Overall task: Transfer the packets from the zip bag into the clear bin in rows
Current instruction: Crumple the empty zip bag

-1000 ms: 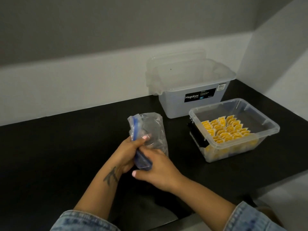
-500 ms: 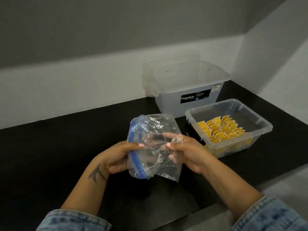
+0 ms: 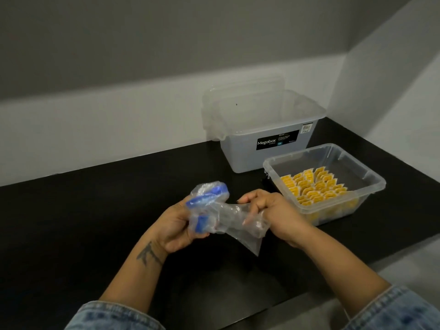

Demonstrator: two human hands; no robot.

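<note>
Both hands, left hand [image 3: 176,225] and right hand [image 3: 273,210], gripping empty zip bag [image 3: 221,215]; best crumpled tight, set aside left, away from packets [image 3: 314,189] in clear bin [image 3: 371,194].

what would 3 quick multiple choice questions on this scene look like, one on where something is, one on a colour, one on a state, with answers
1. Where does the small clear bin sit relative to the Megabox tub?
A. Inside it
B. In front of it, on the black counter
C. Stacked on top of it

2. What colour are the packets in the small bin?
A. Yellow
B. Green
C. Red

3. What state is the zip bag in?
A. Lying flat on the counter
B. Full of packets
C. Crumpled and held by both hands

Answers:
1 B, the bin stands on the counter nearer the camera than the tub.
2 A, the rows show yellow.
3 C, the left hand grips the blue zip end, the right hand grips the other end, and no packets show through the plastic.
</note>
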